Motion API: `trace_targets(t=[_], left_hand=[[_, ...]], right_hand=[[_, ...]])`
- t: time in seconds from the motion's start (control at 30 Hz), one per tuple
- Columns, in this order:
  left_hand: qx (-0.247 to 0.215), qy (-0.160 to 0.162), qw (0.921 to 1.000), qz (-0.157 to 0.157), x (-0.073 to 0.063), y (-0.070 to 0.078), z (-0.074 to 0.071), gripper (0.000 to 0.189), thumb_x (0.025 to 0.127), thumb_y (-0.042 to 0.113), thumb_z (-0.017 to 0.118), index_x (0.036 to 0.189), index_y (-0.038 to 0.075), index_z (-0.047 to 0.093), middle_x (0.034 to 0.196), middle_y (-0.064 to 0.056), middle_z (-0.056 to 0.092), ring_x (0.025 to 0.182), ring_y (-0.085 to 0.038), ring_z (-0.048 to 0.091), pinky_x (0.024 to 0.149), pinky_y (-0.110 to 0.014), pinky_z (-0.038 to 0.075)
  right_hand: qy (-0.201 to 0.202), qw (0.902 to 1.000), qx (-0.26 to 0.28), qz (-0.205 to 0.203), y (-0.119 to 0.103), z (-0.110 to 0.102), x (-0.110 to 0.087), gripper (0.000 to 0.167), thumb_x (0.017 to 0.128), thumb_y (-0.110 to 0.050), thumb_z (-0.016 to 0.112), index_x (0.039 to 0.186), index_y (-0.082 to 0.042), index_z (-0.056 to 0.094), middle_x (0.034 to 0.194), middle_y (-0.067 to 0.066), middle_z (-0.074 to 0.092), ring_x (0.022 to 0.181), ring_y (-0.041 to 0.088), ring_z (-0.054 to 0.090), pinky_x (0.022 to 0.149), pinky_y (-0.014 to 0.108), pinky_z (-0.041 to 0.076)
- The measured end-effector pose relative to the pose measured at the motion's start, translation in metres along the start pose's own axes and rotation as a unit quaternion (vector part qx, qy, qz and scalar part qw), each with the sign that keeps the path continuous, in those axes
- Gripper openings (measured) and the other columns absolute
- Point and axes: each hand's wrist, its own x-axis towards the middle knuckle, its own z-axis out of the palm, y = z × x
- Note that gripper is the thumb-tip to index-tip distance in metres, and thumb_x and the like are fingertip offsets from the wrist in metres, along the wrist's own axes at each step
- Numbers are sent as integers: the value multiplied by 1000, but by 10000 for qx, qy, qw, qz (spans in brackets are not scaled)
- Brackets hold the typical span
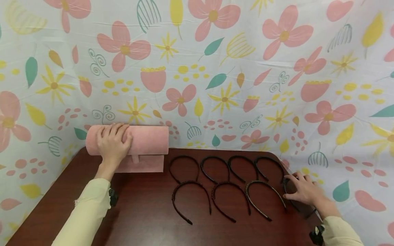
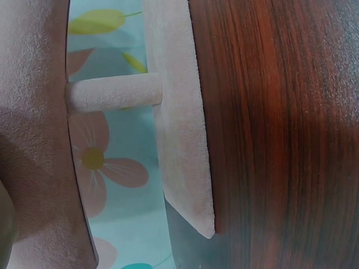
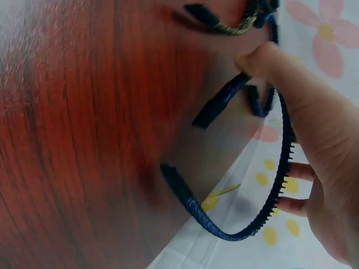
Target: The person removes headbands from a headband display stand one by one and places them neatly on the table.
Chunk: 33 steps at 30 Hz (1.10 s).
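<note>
A pink plush headband stand (image 1: pixel 149 140), a padded roll on a short post and flat base, stands at the table's back left. My left hand (image 1: pixel 113 141) grips its roll from above, fingertips hidden over the far side. In the left wrist view the post (image 2: pixel 115 94) joins the roll to the base (image 2: pixel 182 134). At the table's right edge my right hand (image 1: pixel 303 189) holds a dark toothed headband (image 3: pixel 224 235). The thumb (image 3: pixel 263 61) presses near one end, with fingers behind the toothed band. Beside that hand lies a black and gold headband (image 1: pixel 267 184).
Several dark headbands lie in two rows on the brown wooden table (image 1: pixel 147 212), including a black one (image 1: pixel 214 158) at the back and a brown one (image 1: pixel 229 183) in front. A floral cloth (image 1: pixel 197 68) hangs behind and beside the table.
</note>
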Motion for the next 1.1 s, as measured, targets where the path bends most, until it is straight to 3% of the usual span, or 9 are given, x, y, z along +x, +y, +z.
trace_targets(t=[0.23, 0.47, 0.6, 0.7, 0.87, 0.97, 1.1], left_hand=[[-36, -13, 10000, -8, 1, 2, 1, 40, 91, 38, 51, 107, 10, 75, 109, -12, 73, 110, -37, 63, 105, -56, 36], [47, -8, 10000, 31, 1, 1, 3, 41, 91, 40, 51, 107, 11, 75, 109, -12, 73, 109, -37, 63, 105, -56, 37], [27, -8, 10000, 26, 1, 2, 3, 40, 91, 39, 51, 107, 11, 75, 109, -12, 73, 109, -37, 63, 105, -56, 37], [14, 2, 10000, 7, 1, 1, 2, 40, 92, 39, 51, 107, 11, 75, 109, -12, 73, 109, -37, 63, 105, -56, 37], [-5, -6, 10000, -5, 0, 0, 1, 40, 92, 38, 51, 107, 11, 75, 109, -12, 72, 109, -37, 63, 105, -57, 36], [-7, -16, 10000, 17, 0, 0, 1, 40, 92, 38, 51, 107, 10, 75, 108, -12, 73, 109, -37, 63, 105, -57, 36], [7, -51, 10000, 18, 0, -2, 1, 40, 92, 39, 51, 108, 10, 75, 109, -12, 72, 110, -37, 63, 105, -57, 36]], right_hand=[[-266, 9993, 81, 231, 9, 7, -2, 86, 72, -67, 74, 135, -11, 55, 130, 25, 46, 106, 56, 49, 71, 71, 42], [-559, 9953, 790, -66, 11, 14, 0, 83, 76, -61, 75, 135, -6, 55, 137, 31, 45, 115, 61, 44, 75, 69, 44], [-688, 9891, 1282, -242, 11, 15, 2, 80, 79, -50, 77, 137, 0, 53, 144, 40, 35, 122, 66, 39, 91, 75, 34], [-736, 9838, 1605, -321, 11, 14, 2, 78, 80, -43, 77, 137, 2, 51, 146, 43, 30, 124, 67, 38, 95, 78, 27], [-599, 9757, 2080, -329, 10, 13, -3, 71, 85, -36, 74, 138, 4, 50, 146, 42, 30, 125, 64, 36, 91, 74, 35], [-300, 9810, 1911, -169, 11, 14, -8, 62, 89, -36, 71, 135, 3, 54, 140, 38, 41, 120, 60, 44, 86, 69, 42], [-53, 9897, 1433, 47, 13, 17, -11, 52, 92, -35, 68, 126, 3, 60, 119, 31, 55, 102, 54, 57, 79, 63, 48]])
